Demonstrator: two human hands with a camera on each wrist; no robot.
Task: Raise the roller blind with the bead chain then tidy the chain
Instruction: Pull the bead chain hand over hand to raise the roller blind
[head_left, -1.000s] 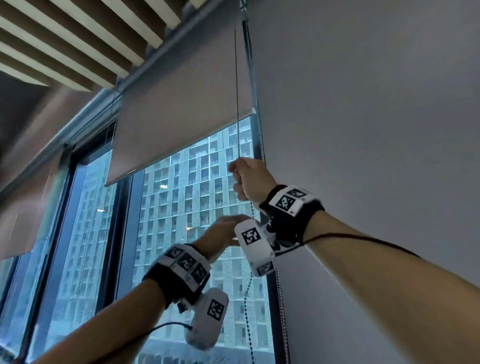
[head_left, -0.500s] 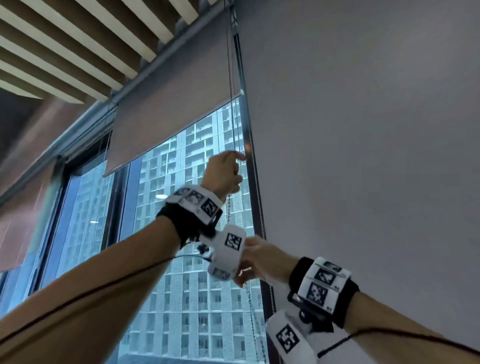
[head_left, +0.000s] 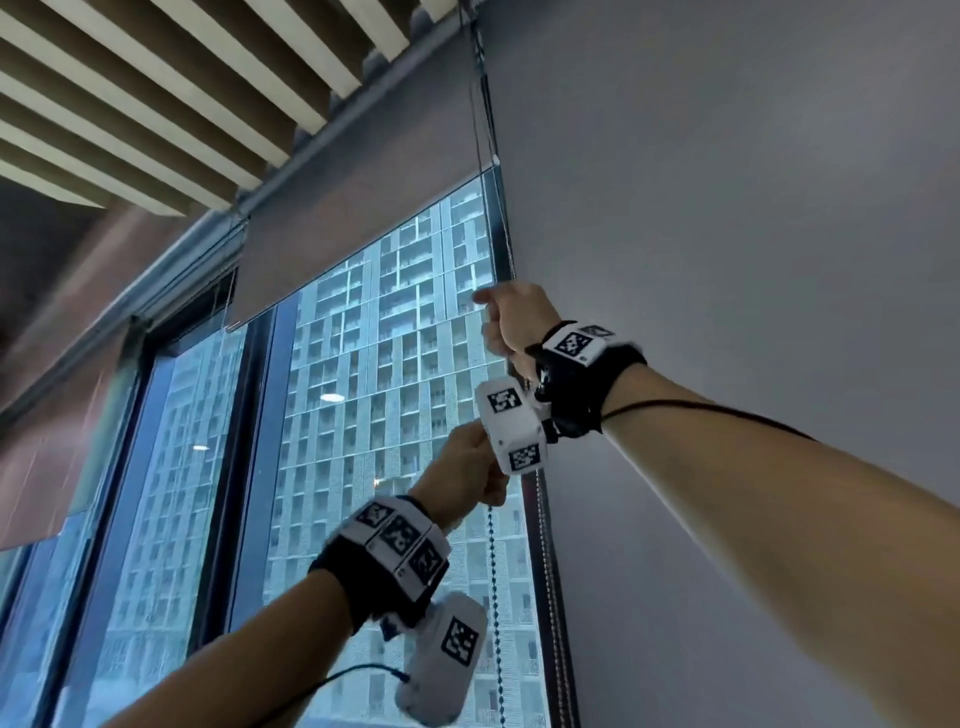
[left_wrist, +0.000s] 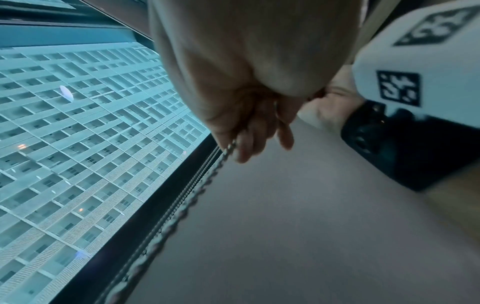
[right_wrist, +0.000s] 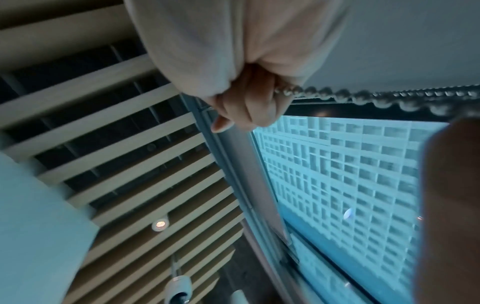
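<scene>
A grey-brown roller blind (head_left: 363, 197) hangs partly raised over the top of the window, its bottom bar slanting across the glass. The bead chain (head_left: 493, 582) runs down along the right window frame beside the wall. My right hand (head_left: 511, 319) is up high, fingers curled round the chain (right_wrist: 335, 94). Lower down, my left hand (head_left: 470, 467) grips the same chain, which leaves the fist (left_wrist: 249, 131) and trails away as a beaded line (left_wrist: 182, 209). A second strand of the loop hangs next to the frame (head_left: 545, 571).
A plain grey wall (head_left: 727, 208) fills the right side, close to the chain. Wooden ceiling slats (head_left: 182, 93) run overhead. A dark window frame post (head_left: 244, 441) splits the glass, and a neighbouring blind (head_left: 62, 441) covers the left pane. A tall building shows outside.
The hands have swapped places: my right hand went up the chain to grip high while my left hand came down low with the chain. The blind's bottom bar sits higher.
</scene>
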